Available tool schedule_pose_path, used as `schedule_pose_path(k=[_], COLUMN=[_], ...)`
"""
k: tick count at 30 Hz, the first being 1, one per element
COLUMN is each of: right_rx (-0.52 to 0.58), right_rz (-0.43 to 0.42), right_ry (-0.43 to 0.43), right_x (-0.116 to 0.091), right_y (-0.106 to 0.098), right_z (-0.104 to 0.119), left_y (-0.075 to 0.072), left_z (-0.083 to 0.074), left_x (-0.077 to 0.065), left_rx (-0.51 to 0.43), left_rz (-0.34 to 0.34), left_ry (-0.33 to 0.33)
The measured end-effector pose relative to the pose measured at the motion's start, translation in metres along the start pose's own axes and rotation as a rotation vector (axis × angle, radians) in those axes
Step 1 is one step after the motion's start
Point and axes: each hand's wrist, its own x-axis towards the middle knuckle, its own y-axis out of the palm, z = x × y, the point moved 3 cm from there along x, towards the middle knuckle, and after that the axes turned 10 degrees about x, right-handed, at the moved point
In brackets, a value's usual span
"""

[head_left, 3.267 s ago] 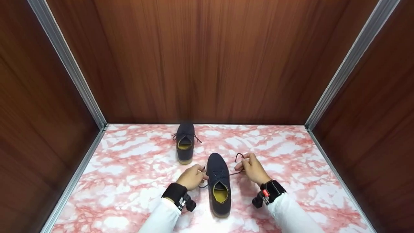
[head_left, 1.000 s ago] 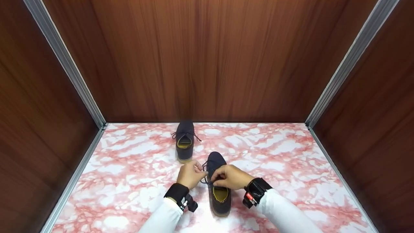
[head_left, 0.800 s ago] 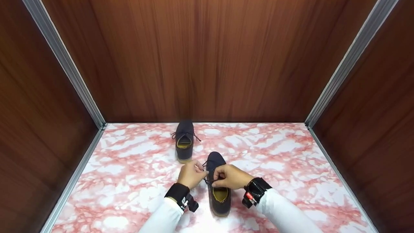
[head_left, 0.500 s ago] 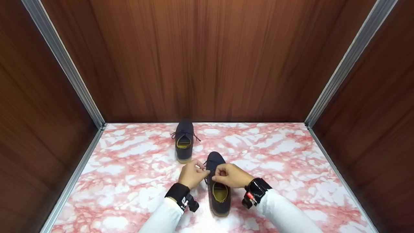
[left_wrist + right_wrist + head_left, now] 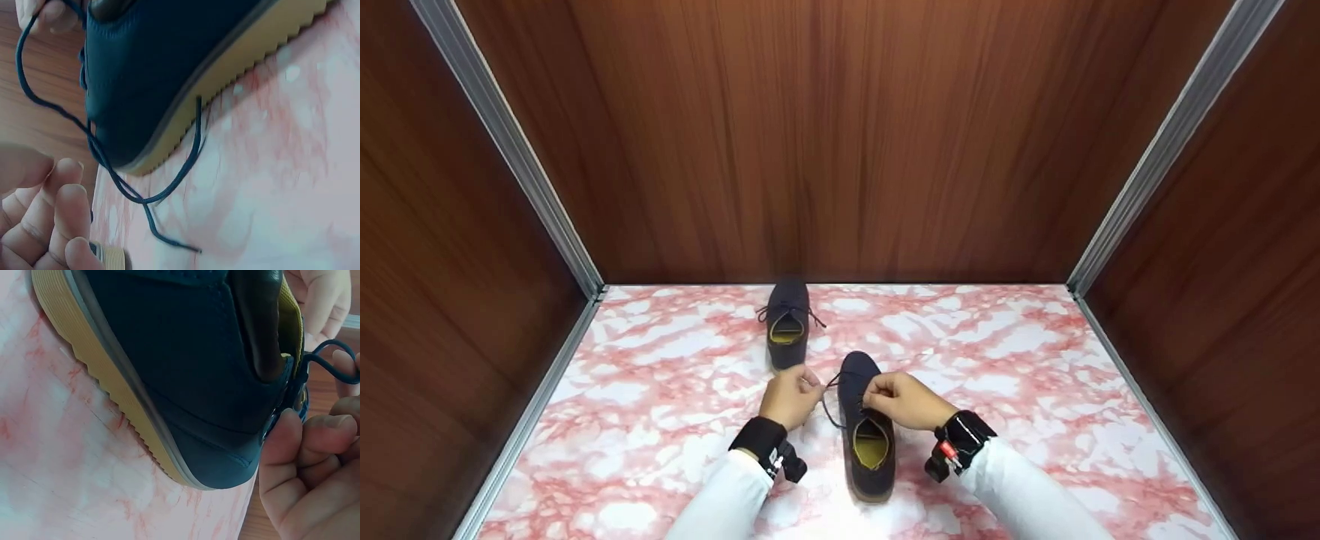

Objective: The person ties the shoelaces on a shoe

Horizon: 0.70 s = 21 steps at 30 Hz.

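A dark navy lace-up shoe point(image 5: 859, 369) with a yellow lining stands toe away from me. At its left side my left hand point(image 5: 790, 397) has curled fingers, thumb and forefinger tips together; no lace shows between them in the left wrist view. Over the laced front, my right hand point(image 5: 911, 401) pinches a dark shoelace point(image 5: 48, 104), and a small lace loop point(image 5: 332, 374) shows by its fingers. Both lace ends hang free beside the toe in the left wrist view. The knot area is largely hidden by the right hand.
The matching shoe point(image 5: 788, 352), its laces tied in a bow, stands farther back to the left, close to the left hand. Red-and-white marbled tabletop point(image 5: 1020, 360) lies beneath. A wood-panelled back wall point(image 5: 840, 150) and side walls enclose it.
From right of the shoe, the right hand has come over its laces, lately shifting slightly right. In the last half second the left hand has drawn a little left, away from the shoe.
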Motion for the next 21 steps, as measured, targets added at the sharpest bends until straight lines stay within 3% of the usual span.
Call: schedule_pose_path(k=[10,21], right_rx=[0.04,0.131], right_rz=[-0.02,-0.039], right_ry=[0.044,0.078], right_x=[-0.004,-0.001], right_y=[-0.002,-0.004], right_z=[-0.001,-0.01], left_y=[-0.002,0.016], left_z=[0.008,-0.007], left_x=[0.013,0.03], left_rx=[0.112,0.175], left_rz=[-0.005,0.055], left_ry=[0.055,0.202])
